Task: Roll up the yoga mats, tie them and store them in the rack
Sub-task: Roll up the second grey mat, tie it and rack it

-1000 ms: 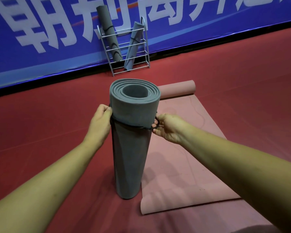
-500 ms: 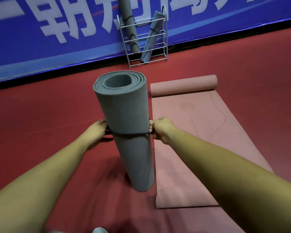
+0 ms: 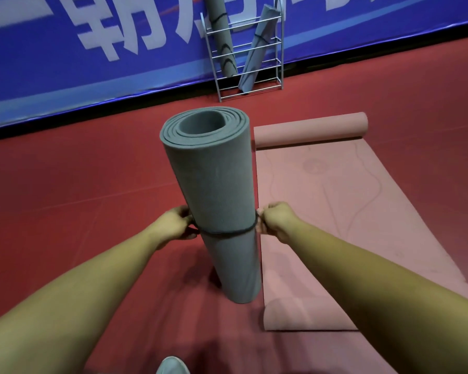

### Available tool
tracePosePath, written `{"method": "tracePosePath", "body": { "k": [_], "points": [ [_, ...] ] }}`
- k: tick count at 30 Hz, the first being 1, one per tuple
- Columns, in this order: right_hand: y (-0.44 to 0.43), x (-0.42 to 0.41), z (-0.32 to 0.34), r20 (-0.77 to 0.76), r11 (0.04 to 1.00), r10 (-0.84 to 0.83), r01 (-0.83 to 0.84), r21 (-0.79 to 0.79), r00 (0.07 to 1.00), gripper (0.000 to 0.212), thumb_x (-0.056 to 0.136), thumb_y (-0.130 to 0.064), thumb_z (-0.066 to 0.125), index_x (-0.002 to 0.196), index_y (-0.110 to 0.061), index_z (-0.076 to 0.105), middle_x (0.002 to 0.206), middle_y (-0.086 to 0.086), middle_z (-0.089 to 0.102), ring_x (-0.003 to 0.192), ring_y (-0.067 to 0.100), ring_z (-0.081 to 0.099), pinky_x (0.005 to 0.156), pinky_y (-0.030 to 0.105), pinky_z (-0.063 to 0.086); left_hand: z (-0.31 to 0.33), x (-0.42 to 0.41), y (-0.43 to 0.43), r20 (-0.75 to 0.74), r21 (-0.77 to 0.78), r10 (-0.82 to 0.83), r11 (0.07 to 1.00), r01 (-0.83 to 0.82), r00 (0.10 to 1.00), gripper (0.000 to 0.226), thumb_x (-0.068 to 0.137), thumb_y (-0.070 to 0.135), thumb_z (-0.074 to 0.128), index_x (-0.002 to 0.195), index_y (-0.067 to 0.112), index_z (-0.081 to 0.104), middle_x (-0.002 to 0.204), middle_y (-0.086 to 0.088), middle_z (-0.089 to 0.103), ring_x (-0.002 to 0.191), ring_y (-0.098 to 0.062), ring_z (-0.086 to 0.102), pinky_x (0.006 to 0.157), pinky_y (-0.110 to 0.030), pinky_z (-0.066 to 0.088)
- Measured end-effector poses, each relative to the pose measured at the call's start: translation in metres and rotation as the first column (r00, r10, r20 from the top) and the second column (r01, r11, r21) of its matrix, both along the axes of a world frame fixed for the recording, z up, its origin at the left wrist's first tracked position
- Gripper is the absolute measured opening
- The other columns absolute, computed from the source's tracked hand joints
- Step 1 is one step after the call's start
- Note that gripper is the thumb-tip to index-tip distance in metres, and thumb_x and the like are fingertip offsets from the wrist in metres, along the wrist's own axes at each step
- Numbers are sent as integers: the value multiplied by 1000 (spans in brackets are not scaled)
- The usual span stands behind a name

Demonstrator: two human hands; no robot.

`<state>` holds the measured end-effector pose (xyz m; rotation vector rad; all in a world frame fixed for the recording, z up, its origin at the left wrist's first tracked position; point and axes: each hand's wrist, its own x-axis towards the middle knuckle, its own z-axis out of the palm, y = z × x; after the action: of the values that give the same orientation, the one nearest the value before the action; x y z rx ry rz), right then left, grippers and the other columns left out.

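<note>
The grey mat [image 3: 216, 195] stands on end on the red floor [image 3: 73, 201], rolled into a tube and tilted a little, with its top leaning to the left. Its open spiral end faces up toward the camera. A black band [image 3: 227, 233] circles the roll at about the middle of its height, and it sits slightly slanted, lower on the left than on the right.

The left hand [image 3: 173, 224] and the right hand [image 3: 274, 220] meet the roll at this band, one on each side. The left fingers [image 3: 187, 213] are curled in against the left wall of the mat and pinch the band where it leaves the roll. The right fingers [image 3: 262, 215] are bunched and closed on the band at the right edge. Both hands grip the band rather than the mat itself. Both bare forearms reach forward and inward from the lower corners, wrists roughly level with each other.

Just to the right of the roll, a pink mat [image 3: 349, 211] lies flat on the floor, its far end partly rolled up. Farther back, a metal rack [image 3: 282, 58] stands against a blue banner [image 3: 52, 71] and holds two rolled grey mats [image 3: 223, 36] [image 3: 256, 49] leaning inside it. The toe of a shoe [image 3: 170, 365] shows at the bottom edge.
</note>
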<state>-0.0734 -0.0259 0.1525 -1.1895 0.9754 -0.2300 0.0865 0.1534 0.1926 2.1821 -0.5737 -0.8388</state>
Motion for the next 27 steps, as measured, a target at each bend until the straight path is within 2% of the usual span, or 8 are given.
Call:
{"method": "tracePosePath", "body": {
  "k": [2,5,8,12,17,19,22,27],
  "points": [
    [-7,-3,14,128,999,13,-19,47,992,31,94,13,40,78,-6,59,71,11,58,53,15,56,50,24,54,2,-1,1,-25,-39,34,999,-35,999,23,100,-1,42,111,9,59,84,-10,68,60,-14,66,70,-31,58],
    [-18,-14,32,151,949,316,-311,-59,937,32,82,10,52,104,-10,62,97,3,65,89,17,60,80,32,49,7,0,2,-222,-123,57,989,-86,973,55,90,-10,44,125,31,45,87,-14,66,69,-25,62,77,-40,53],
    [-24,-28,42,43,806,589,-582,-113,807,78,73,-15,78,141,-32,44,127,-17,57,120,6,50,103,40,37,11,3,3,-393,-188,-98,982,25,914,73,73,9,63,134,43,43,79,1,60,70,-17,48,81,-36,46],
    [-19,-29,36,72,817,555,-526,-236,829,83,89,-20,73,153,-33,22,132,-16,45,103,-12,50,72,7,47,9,7,-6,-262,-102,-230,972,210,937,96,55,56,82,138,54,34,123,15,65,108,-14,66,99,-38,44],
    [-39,-10,24,135,864,458,-404,-302,879,76,90,-23,71,152,-25,28,132,-16,48,105,-13,51,57,-3,42,13,27,-51,17,-101,-269,958,269,963,106,43,84,71,137,49,37,134,13,56,118,-5,52,83,-25,47],
    [-57,1,22,138,877,432,-379,-296,891,76,88,-26,74,150,-25,31,136,-17,48,109,-13,52,57,-2,43,3,34,-76,38,-143,-290,946,292,956,97,53,76,65,140,47,34,133,16,55,117,-3,51,84,-26,47],
    [-85,25,13,139,890,405,-355,-285,904,62,86,-28,76,136,-33,40,114,-31,56,86,-19,57,56,5,48,-22,49,-112,28,-250,-246,937,245,969,81,76,71,60,145,43,30,128,18,54,103,9,56,78,-24,54],
    [-123,62,5,138,916,367,-332,-226,920,53,81,-29,80,127,-34,54,114,-23,68,105,9,66,90,34,51,-28,82,-151,54,-308,-203,928,210,978,59,82,61,63,133,34,50,110,11,66,92,-2,62,74,-35,57]
  ]
}}
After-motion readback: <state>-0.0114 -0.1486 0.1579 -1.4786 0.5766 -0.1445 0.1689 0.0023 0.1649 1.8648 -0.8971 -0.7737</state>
